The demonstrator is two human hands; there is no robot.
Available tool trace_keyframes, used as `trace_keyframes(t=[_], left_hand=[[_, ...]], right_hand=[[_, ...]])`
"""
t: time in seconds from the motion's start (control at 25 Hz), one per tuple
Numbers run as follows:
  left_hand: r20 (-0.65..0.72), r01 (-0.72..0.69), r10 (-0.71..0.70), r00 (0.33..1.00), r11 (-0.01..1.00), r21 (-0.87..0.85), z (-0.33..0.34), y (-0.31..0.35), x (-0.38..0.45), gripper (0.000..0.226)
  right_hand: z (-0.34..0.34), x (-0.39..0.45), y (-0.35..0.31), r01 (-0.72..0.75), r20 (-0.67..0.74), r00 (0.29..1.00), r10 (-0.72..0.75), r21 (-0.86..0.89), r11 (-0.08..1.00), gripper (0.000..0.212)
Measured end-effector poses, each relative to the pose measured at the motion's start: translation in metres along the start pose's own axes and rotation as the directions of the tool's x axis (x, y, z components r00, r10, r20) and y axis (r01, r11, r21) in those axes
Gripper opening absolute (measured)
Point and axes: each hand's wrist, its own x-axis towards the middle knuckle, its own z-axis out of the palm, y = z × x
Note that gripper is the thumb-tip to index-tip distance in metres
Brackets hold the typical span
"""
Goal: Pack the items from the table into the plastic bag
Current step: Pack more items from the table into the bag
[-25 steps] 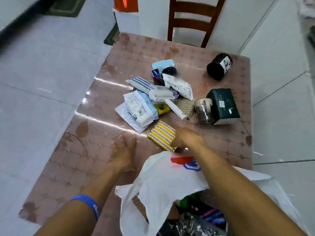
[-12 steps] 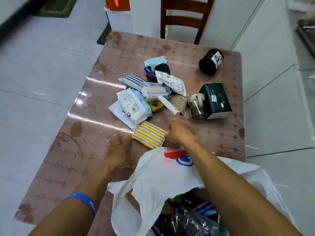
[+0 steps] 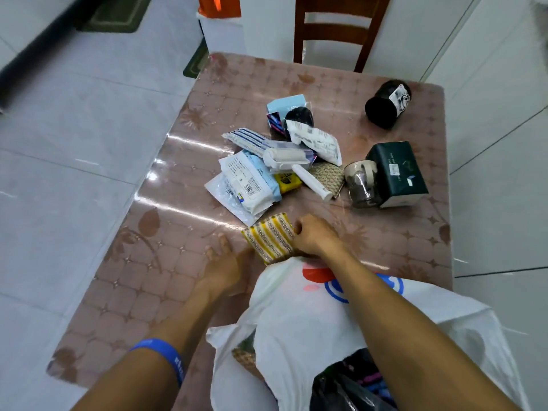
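Right hand (image 3: pixel 311 237): fingers curled, gripping striped yellow sponge pack (image 3: pixel 271 242) by its right edge, above table (image 3: pixel 166 262), just beyond white plastic bag (image 3: pixel 299 315) at near edge. Left hand (image 3: pixel 224 269): blurred, apparently flat beside bag; finger state undeterminable.

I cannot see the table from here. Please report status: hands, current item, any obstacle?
Right hand grips the striped sponge pack. Left hand flat on table, beside plastic bag. Nothing in the way.
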Motion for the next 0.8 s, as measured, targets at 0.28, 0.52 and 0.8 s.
trace_keyframes(t=[0.28,0.52,0.8], left_hand=[[-0.034,-0.022,0.008,0.999,0.902,-0.431,-0.031,0.005,-0.048,0.055],[-0.358,-0.533,0.397,0.845,0.670,-0.516,-0.087,0.035,-0.216,0.042],[-0.319,-0.269,0.313,0.895,0.947,0.174,-0.068,0.061,-0.202,0.032]], right_hand=[[-0.055,-0.126,0.006,0.174,-0.327,0.943,-0.059,0.336,0.926,0.013],[-0.072,-0.292,0.047,0.399,-0.577,0.816,0.041,0.613,0.682,0.015],[-0.029,-0.329,0.064,0.187,-0.365,0.931,0.011,0.501,0.845,0.020]])
